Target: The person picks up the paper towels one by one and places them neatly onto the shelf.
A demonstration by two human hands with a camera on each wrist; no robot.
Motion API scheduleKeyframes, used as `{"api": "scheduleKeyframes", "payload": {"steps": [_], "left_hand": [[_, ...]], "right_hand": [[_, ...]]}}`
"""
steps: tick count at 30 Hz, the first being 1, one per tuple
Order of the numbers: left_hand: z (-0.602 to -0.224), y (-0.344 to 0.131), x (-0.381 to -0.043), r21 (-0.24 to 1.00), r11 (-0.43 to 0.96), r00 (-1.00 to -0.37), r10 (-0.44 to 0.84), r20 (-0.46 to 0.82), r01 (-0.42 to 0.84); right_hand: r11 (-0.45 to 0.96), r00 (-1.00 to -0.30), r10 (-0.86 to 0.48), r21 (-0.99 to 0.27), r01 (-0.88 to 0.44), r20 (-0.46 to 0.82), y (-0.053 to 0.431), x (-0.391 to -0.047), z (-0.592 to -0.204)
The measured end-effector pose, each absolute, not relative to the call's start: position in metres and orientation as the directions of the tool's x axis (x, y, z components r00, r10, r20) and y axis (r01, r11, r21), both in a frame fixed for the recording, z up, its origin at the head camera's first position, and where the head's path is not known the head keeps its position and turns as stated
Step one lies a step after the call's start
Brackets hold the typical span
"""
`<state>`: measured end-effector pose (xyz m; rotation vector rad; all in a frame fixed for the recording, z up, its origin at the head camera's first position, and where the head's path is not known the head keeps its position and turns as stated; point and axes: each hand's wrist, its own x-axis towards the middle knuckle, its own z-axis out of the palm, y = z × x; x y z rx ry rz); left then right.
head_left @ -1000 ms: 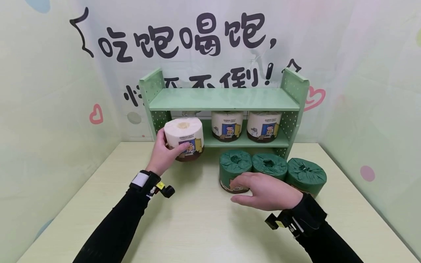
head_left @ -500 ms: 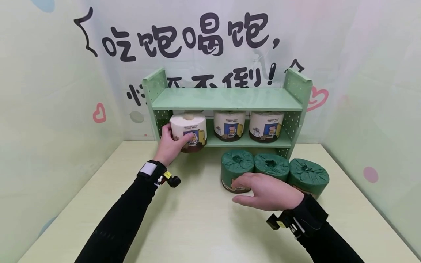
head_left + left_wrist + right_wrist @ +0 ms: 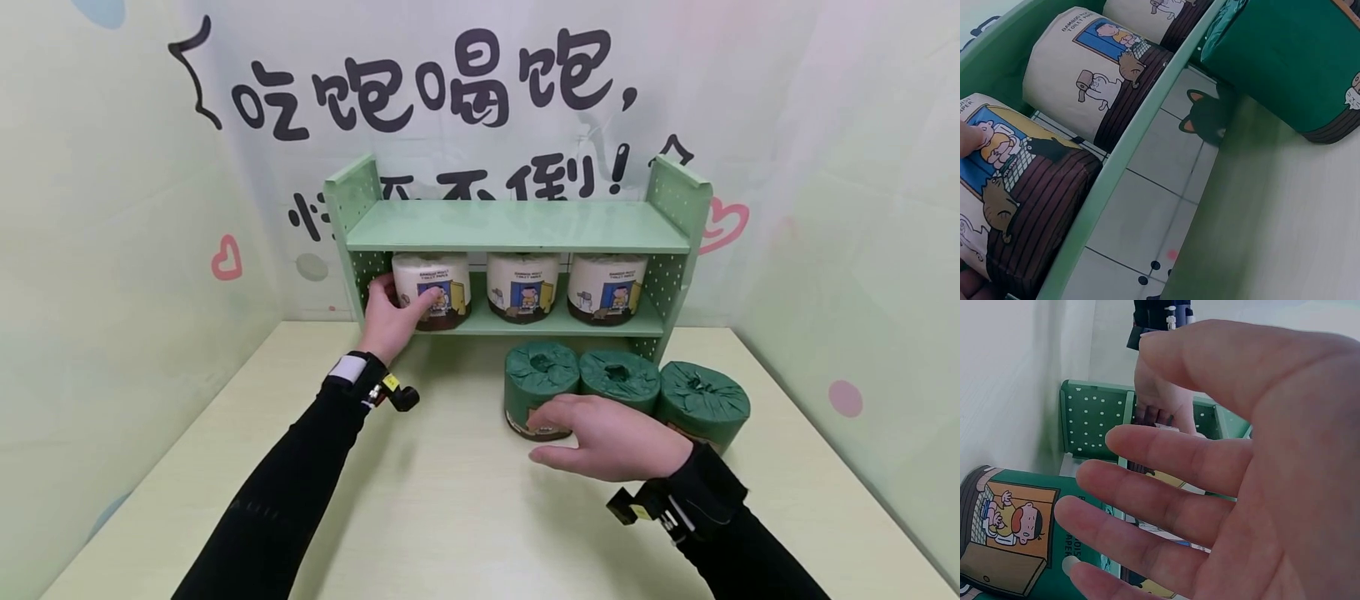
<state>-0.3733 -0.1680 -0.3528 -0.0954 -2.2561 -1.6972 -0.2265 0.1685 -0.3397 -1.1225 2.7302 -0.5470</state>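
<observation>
My left hand (image 3: 392, 321) grips a white-wrapped toilet paper roll (image 3: 431, 279) at the left end of the lower shelf, thumb across its printed front and fingers round its left side. In the left wrist view that roll (image 3: 1022, 206) stands right behind the green shelf lip (image 3: 1116, 169). Two matching toilet paper rolls (image 3: 522, 283) are beside it on the same shelf. My right hand (image 3: 607, 437) hovers in front of the green-wrapped rolls (image 3: 540, 379), holding nothing; the right wrist view has its fingers (image 3: 1172, 500) extended and spread, with a green roll (image 3: 1016, 531) beyond them.
A green two-tier rack (image 3: 517, 225) with perforated side panels stands at the back of the pale table (image 3: 465, 517). Three green rolls form a row before its right half, the rightmost one (image 3: 703, 404) near the rack's right end. A printed backdrop hangs behind.
My left hand has carried the white roll back and slightly right, from in front of the rack into the lower shelf's left space. The right hand has stayed nearly still.
</observation>
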Motion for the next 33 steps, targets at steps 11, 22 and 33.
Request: {"api": "scheduleKeyframes", "payload": {"steps": [11,22,33], "left_hand": [[-0.35,-0.169,-0.384,0.901,0.367,-0.941,-0.152,0.302,0.23],[-0.349,-0.172,-0.392,0.877,0.427,-0.941,-0.144,0.307,0.221],[-0.352,-0.166,-0.383,0.867,0.385,-0.913,-0.126,0.388,0.316]], "right_hand": [[0.671,-0.722,-0.692,-0.368,-0.644,0.003,0.168,-0.227,-0.339],[0.669,-0.722,-0.692,-0.376,-0.641,-0.001,0.168,-0.226,-0.337],[0.668,-0.72,-0.694,-0.378,-0.642,-0.005,0.168,-0.226,-0.34]]}}
